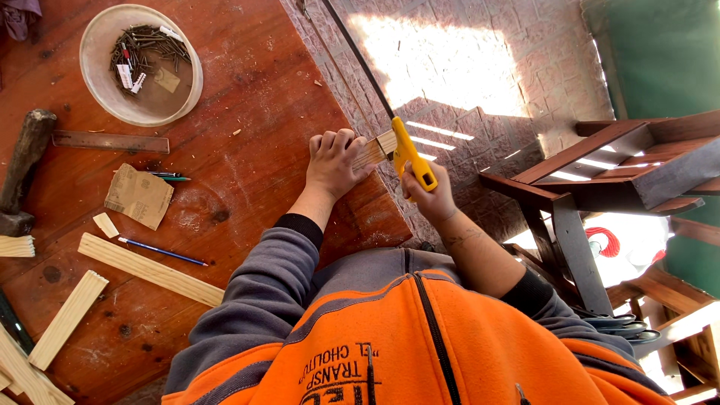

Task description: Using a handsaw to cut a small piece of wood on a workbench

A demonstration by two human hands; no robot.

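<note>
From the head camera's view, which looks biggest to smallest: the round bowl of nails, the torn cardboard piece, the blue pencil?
1. The round bowl of nails, clearly the largest.
2. The torn cardboard piece.
3. The blue pencil: longer than the cardboard is wide, but so thin it covers the least area.

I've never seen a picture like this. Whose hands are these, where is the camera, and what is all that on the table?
The camera sits on a person's head and looks down, so you see their own orange vest and two bare hands. The left hand presses a small wooden strip against the edge of the red-brown table. The right hand grips a yellow-handled saw laid across that strip. On the table lie a bowl of nails, a hammer, a metal ruler, a blue pencil and several cut wooden slats.
</note>
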